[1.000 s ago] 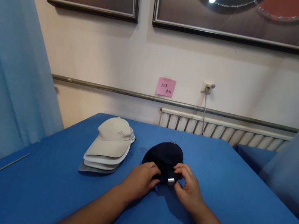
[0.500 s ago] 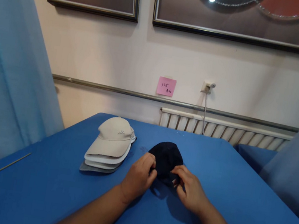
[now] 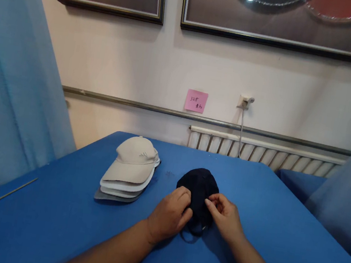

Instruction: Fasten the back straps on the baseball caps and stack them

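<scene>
A dark navy cap (image 3: 199,184) is on the blue-covered table (image 3: 79,232) in front of me, with a thin strap loop hanging at its near edge. Closed on the cap's left side is my left hand (image 3: 170,213), its fingertips partly hidden. My right hand (image 3: 225,215) pinches the cap's right side between thumb and fingers. To the left stands a stack of caps (image 3: 124,193) in white and grey, topped by a beige cap (image 3: 134,156) with a small logo, brim facing me.
A thin stick (image 3: 1,197) lies along the table's left side. Blue curtains (image 3: 13,79) hang at both sides. Behind the table are a white radiator (image 3: 259,151), a metal rail (image 3: 152,108), a pink note (image 3: 196,101) and a plugged-in socket (image 3: 244,101).
The navy cap has shifted slightly right and turned, so its strap loop shows more clearly. My left hand has moved right and down a little; my right hand has changed its pinch.
</scene>
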The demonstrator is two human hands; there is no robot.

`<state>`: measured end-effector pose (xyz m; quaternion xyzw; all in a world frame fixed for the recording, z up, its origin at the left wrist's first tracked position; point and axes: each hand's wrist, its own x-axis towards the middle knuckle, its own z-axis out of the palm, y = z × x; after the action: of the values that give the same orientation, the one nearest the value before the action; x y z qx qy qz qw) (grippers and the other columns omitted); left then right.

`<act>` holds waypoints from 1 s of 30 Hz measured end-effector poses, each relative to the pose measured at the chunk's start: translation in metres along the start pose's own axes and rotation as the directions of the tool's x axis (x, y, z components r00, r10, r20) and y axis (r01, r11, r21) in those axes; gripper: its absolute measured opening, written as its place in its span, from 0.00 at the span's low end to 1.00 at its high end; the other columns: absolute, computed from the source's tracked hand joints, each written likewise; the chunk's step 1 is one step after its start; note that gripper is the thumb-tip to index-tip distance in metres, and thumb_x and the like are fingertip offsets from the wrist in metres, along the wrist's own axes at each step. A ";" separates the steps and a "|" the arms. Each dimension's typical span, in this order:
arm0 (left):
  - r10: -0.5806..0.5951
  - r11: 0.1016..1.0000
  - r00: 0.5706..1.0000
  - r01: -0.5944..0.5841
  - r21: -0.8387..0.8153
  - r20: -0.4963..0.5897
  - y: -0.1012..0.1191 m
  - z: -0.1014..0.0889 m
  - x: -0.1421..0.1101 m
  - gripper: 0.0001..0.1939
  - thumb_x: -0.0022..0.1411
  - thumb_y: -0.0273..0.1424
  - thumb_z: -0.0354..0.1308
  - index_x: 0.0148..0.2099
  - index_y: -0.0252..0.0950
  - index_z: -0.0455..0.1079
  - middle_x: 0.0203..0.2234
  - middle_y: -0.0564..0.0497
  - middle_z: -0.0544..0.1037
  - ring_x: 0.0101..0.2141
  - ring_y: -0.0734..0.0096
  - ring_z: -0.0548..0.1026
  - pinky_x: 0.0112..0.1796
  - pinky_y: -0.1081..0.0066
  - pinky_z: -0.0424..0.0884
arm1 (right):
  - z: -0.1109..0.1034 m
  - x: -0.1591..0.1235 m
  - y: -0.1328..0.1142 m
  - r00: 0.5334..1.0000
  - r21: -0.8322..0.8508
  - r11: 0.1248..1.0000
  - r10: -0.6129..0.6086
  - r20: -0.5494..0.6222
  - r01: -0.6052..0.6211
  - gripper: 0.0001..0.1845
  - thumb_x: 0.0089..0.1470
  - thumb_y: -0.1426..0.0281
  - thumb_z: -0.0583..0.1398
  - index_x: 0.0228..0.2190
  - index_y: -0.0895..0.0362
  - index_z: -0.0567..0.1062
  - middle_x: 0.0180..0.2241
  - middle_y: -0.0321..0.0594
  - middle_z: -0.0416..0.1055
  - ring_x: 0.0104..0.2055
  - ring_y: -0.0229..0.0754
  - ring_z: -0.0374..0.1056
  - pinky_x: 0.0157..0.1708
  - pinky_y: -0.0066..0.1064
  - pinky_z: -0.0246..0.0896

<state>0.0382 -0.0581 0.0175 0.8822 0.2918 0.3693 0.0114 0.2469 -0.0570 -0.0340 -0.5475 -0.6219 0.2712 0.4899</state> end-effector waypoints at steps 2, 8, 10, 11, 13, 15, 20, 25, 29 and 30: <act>0.058 0.998 0.997 -0.059 0.008 0.055 0.004 0.002 -0.001 0.04 0.58 0.22 0.50 0.34 0.37 0.61 0.34 0.48 0.69 0.35 0.68 0.68 0.37 0.69 0.68 | 0.005 0.000 0.003 1.000 0.033 0.999 0.015 -0.013 -0.014 0.15 0.53 0.57 0.60 0.30 0.56 0.74 0.21 0.33 0.65 0.21 0.36 0.58 0.22 0.27 0.53; 0.160 0.986 0.975 -0.164 0.017 0.152 0.008 0.009 -0.005 0.02 0.60 0.24 0.52 0.36 0.36 0.63 0.37 0.47 0.72 0.36 0.68 0.69 0.38 0.71 0.69 | 0.007 0.001 0.009 1.000 0.004 1.000 -0.020 -0.001 0.020 0.10 0.54 0.63 0.58 0.26 0.55 0.70 0.19 0.30 0.61 0.20 0.35 0.57 0.21 0.26 0.51; 0.153 0.987 0.976 -0.158 0.023 0.157 0.006 0.009 -0.005 0.02 0.59 0.24 0.53 0.36 0.35 0.64 0.37 0.47 0.72 0.36 0.69 0.70 0.37 0.71 0.69 | 0.004 0.000 0.005 0.999 0.023 0.999 -0.036 -0.038 0.037 0.10 0.53 0.63 0.58 0.25 0.55 0.68 0.18 0.29 0.60 0.20 0.34 0.56 0.21 0.26 0.50; 0.144 0.988 0.978 -0.150 0.028 0.154 0.005 0.009 -0.005 0.02 0.59 0.24 0.53 0.36 0.35 0.64 0.37 0.47 0.72 0.36 0.69 0.70 0.37 0.70 0.69 | 0.002 0.000 0.003 0.997 0.058 0.998 -0.035 -0.063 0.039 0.10 0.53 0.63 0.59 0.25 0.55 0.68 0.18 0.29 0.59 0.20 0.34 0.55 0.21 0.26 0.49; 0.127 0.991 0.982 -0.131 0.022 0.141 0.004 0.006 -0.004 0.02 0.59 0.23 0.53 0.35 0.35 0.64 0.36 0.47 0.72 0.35 0.69 0.70 0.37 0.70 0.68 | -0.003 0.000 -0.002 0.993 0.150 0.988 -0.023 -0.112 0.039 0.11 0.53 0.62 0.59 0.25 0.55 0.67 0.18 0.28 0.57 0.20 0.34 0.53 0.20 0.25 0.48; 0.110 0.994 0.987 -0.108 -0.022 0.119 0.002 0.002 -0.003 0.03 0.60 0.26 0.54 0.32 0.36 0.63 0.32 0.48 0.72 0.33 0.70 0.69 0.35 0.71 0.67 | -0.008 0.000 -0.005 0.987 0.229 0.972 -0.008 -0.160 0.045 0.12 0.53 0.61 0.59 0.25 0.55 0.67 0.19 0.29 0.57 0.21 0.34 0.53 0.20 0.25 0.49; -0.153 0.970 0.988 0.146 -0.193 -0.020 -0.005 -0.008 0.000 0.12 0.64 0.32 0.51 0.27 0.37 0.61 0.24 0.53 0.68 0.27 0.73 0.66 0.32 0.71 0.64 | -0.010 0.001 -0.004 0.980 0.242 0.968 -0.016 -0.200 0.065 0.13 0.53 0.60 0.59 0.24 0.55 0.67 0.19 0.30 0.57 0.21 0.34 0.52 0.20 0.25 0.50; -0.540 0.827 0.837 0.508 -0.240 -0.091 -0.029 -0.004 0.005 0.10 0.62 0.35 0.52 0.29 0.37 0.65 0.25 0.53 0.71 0.27 0.70 0.68 0.32 0.70 0.64 | -0.006 -0.001 0.004 0.989 0.171 0.980 -0.083 -0.125 0.104 0.13 0.55 0.60 0.58 0.24 0.55 0.67 0.19 0.29 0.57 0.20 0.33 0.53 0.20 0.25 0.47; -0.674 0.717 0.739 0.655 -0.239 0.004 -0.043 0.003 0.006 0.10 0.59 0.37 0.54 0.33 0.36 0.68 0.25 0.53 0.74 0.27 0.69 0.71 0.30 0.70 0.63 | -0.004 -0.001 0.005 0.989 0.154 0.980 -0.109 -0.097 0.123 0.13 0.56 0.62 0.58 0.24 0.55 0.66 0.19 0.29 0.57 0.20 0.33 0.53 0.20 0.25 0.48; -0.684 0.706 0.729 0.669 -0.234 0.023 -0.043 0.003 0.005 0.10 0.59 0.38 0.54 0.33 0.36 0.68 0.25 0.53 0.74 0.27 0.69 0.71 0.30 0.70 0.63 | -0.004 -0.001 0.004 0.989 0.150 0.981 -0.111 -0.097 0.125 0.12 0.56 0.62 0.58 0.25 0.55 0.66 0.19 0.29 0.57 0.20 0.33 0.53 0.20 0.25 0.48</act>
<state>0.0214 -0.0186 0.0085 0.6939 0.5510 0.3985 0.2366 0.2526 -0.0574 -0.0364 -0.4811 -0.6080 0.2650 0.5734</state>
